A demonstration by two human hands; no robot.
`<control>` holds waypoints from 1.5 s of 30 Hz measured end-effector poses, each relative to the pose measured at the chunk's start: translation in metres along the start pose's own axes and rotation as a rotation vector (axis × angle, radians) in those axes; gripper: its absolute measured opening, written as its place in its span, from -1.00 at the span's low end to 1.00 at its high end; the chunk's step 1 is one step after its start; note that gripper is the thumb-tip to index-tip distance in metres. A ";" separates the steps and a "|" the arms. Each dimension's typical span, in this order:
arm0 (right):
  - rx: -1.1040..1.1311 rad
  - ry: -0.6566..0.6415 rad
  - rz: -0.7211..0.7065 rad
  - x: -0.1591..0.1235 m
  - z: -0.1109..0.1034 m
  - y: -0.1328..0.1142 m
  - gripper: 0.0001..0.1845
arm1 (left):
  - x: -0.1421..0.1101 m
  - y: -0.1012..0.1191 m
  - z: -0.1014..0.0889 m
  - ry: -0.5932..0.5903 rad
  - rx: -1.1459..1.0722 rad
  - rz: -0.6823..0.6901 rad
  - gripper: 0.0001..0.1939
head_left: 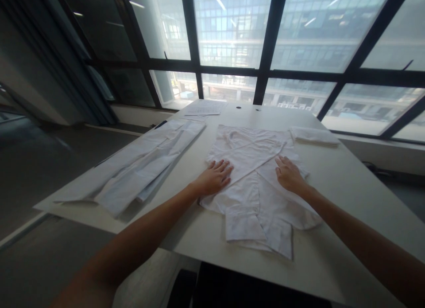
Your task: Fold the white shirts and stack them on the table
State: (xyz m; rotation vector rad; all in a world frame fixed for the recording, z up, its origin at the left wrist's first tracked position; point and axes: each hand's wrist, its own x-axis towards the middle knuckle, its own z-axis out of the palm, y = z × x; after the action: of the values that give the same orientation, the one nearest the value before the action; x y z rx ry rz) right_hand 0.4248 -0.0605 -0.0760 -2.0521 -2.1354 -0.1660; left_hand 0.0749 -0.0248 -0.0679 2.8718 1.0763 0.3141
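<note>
Garment, white and partly folded, lies on the table at the frame's centre, left hand flat and right hand loosely extended upon it, neither grasping; light, even palm pressure should smooth wrinkles without shifting the folded layers.

Tall windows ran across from ten to two o'clock, set in a grid of dark frames. Behind the glass, at twelve, stood a pale, gridded building facade; bright light strips showed in the panes. A dark blue-grey curtain hung in folds at ten. Grey floor stretched dimly at nine, and a low pale wall lay under the windows at three. The white tabletop filled the centre, slanting toward five, with a small dark disc at twelve.
</note>
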 end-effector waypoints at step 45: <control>0.533 0.012 -0.498 -0.082 -0.043 0.019 -0.51 | 0.000 0.056 -0.032 -0.304 -0.227 0.276 -0.33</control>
State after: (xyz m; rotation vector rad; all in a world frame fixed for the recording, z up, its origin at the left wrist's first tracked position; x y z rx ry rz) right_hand 0.4488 -0.1483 -0.0510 -1.2126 -2.3166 0.2981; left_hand 0.1045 -0.0674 -0.0291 2.7403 0.5575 0.0060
